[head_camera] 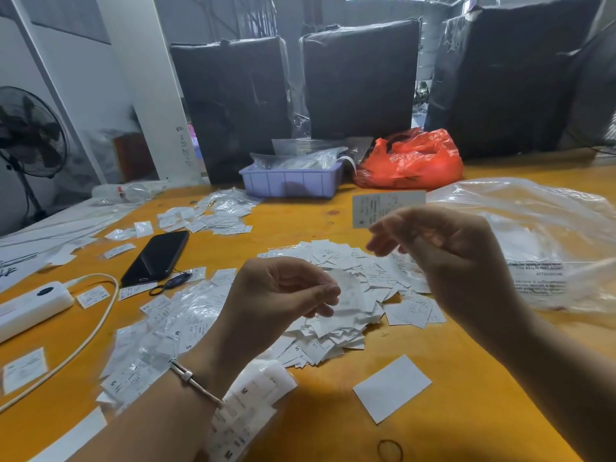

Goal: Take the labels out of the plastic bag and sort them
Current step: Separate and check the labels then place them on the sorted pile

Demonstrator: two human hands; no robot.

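A heap of small white labels lies in the middle of the yellow table. My left hand hovers above it and pinches a small clear plastic bag between thumb and fingers. My right hand, raised to the right, holds a white label card upright by its lower edge. Empty small bags and labels lie in a pile to the left. A stack of labels marked M sits under my left wrist.
A black phone, a white power bank with its cable, a purple tray of bags and a red plastic bag stand around. A large clear bag lies right. A rubber band is near the front edge.
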